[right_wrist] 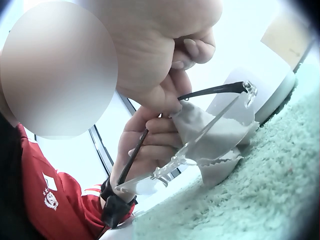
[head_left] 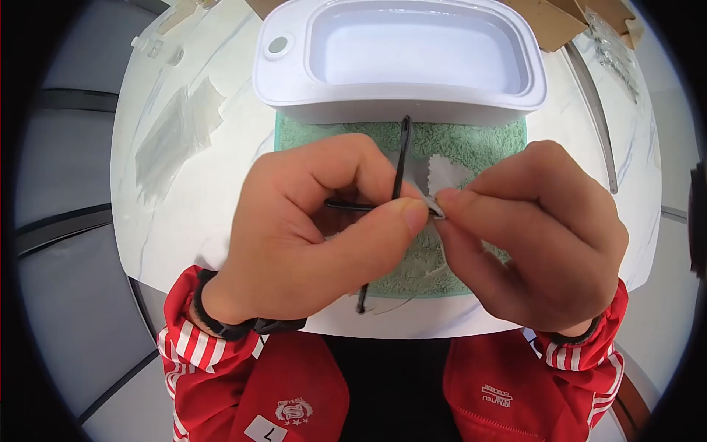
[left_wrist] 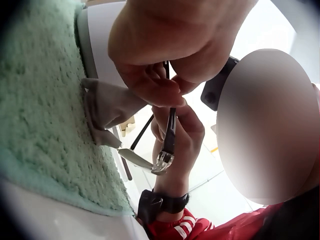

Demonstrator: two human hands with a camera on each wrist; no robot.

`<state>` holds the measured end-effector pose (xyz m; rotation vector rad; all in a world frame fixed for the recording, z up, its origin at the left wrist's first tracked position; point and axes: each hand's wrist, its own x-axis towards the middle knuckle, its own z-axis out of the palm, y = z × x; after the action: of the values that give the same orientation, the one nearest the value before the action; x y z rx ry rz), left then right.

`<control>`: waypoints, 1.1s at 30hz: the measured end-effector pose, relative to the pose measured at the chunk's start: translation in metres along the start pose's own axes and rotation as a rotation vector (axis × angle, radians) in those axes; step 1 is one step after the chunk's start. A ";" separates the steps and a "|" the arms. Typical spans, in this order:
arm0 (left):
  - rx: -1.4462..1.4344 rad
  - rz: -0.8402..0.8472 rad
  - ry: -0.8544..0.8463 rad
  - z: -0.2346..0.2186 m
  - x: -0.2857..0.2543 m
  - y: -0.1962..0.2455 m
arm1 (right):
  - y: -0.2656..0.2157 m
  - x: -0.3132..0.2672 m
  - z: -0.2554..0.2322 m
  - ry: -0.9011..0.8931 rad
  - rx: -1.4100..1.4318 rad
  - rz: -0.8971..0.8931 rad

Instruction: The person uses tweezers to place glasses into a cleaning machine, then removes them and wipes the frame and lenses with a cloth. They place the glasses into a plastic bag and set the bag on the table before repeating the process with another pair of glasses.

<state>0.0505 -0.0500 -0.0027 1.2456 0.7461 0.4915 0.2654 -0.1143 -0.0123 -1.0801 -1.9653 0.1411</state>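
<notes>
Clear-lensed glasses with black temples (head_left: 403, 158) are held between both hands above a green towel (head_left: 479, 138). My left hand (head_left: 317, 228) pinches a dark temple between thumb and forefinger. The fingertips of my right hand (head_left: 541, 236) pinch a pale grey cloth (head_left: 444, 174) against the tip of that temple, close to the left thumb. In the right wrist view the cloth (right_wrist: 200, 125) hangs beside a lens and the hinge end of a temple (right_wrist: 212, 90) shows. The left wrist view shows a metallic hinge (left_wrist: 163, 161) near a lens.
Behind the towel stands a white basin-like device (head_left: 401, 110) with a round button. Clear plastic bags (head_left: 177, 140) lie at the left of the white table (head_left: 243, 140). Cardboard (head_left: 541, 22) and another plastic packet (head_left: 613, 55) are at the back right.
</notes>
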 end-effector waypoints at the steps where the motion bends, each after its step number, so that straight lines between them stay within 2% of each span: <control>1: 0.026 0.061 0.051 -0.002 -0.001 0.000 | 0.000 0.001 0.000 -0.002 -0.001 -0.014; 3: 0.055 0.129 0.102 -0.004 0.000 0.001 | 0.001 -0.001 -0.007 -0.032 -0.020 0.117; 4: 0.053 0.141 0.125 -0.008 -0.001 0.001 | 0.001 -0.002 -0.011 -0.028 -0.025 0.107; 6: 0.050 0.167 0.161 -0.008 -0.001 -0.001 | -0.002 -0.006 -0.020 -0.142 0.117 0.337; 7: 0.054 0.180 0.160 -0.010 -0.001 -0.003 | -0.003 -0.009 -0.022 -0.136 0.110 0.327; 9: 0.018 0.182 0.093 -0.018 0.000 -0.007 | -0.005 -0.014 -0.022 -0.084 0.311 0.541; 10: 0.020 0.200 0.096 -0.022 0.001 -0.006 | -0.007 -0.016 -0.023 -0.009 0.354 0.579; 11: -0.075 0.220 0.074 -0.025 0.001 -0.004 | -0.006 -0.018 -0.024 -0.008 0.348 0.562; 14: -0.263 0.307 0.074 -0.026 0.004 0.001 | 0.005 -0.027 -0.022 0.214 0.380 0.559; 15: -0.359 0.354 0.088 -0.027 0.003 0.004 | 0.007 -0.027 -0.023 0.210 0.379 0.532; 16: -0.358 0.376 0.095 -0.027 0.003 0.005 | 0.008 -0.028 -0.024 0.128 0.332 0.492; 18: -0.531 0.321 0.158 -0.025 0.003 0.007 | 0.002 -0.024 -0.025 -0.013 0.250 0.465; 19: -0.560 0.372 0.164 -0.042 0.004 0.009 | -0.002 0.000 -0.016 -0.042 0.220 0.424; 23: -0.529 0.338 0.195 -0.037 0.008 0.004 | -0.005 0.002 -0.016 -0.031 0.233 0.477; 25: -0.477 0.293 0.152 -0.037 0.009 0.002 | -0.005 0.002 -0.019 0.035 0.494 0.623; 26: -0.489 0.299 0.142 -0.037 0.006 0.001 | -0.010 0.003 -0.022 0.032 0.477 0.623; 28: -0.416 0.256 0.146 -0.036 0.005 0.000 | -0.014 0.005 -0.026 0.062 0.706 0.758; 29: -0.414 0.256 0.144 -0.033 0.005 -0.002 | -0.012 0.001 -0.026 0.064 0.706 0.757; 31: -0.455 0.273 0.105 -0.034 0.007 -0.005 | -0.007 -0.003 -0.021 0.033 0.697 0.635; 33: -0.453 0.272 0.096 -0.033 0.005 -0.004 | -0.002 -0.007 -0.021 -0.031 0.704 0.654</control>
<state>0.0292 -0.0254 -0.0124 0.9028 0.5068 0.8955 0.2811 -0.1268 -0.0034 -1.1726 -1.3300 1.1113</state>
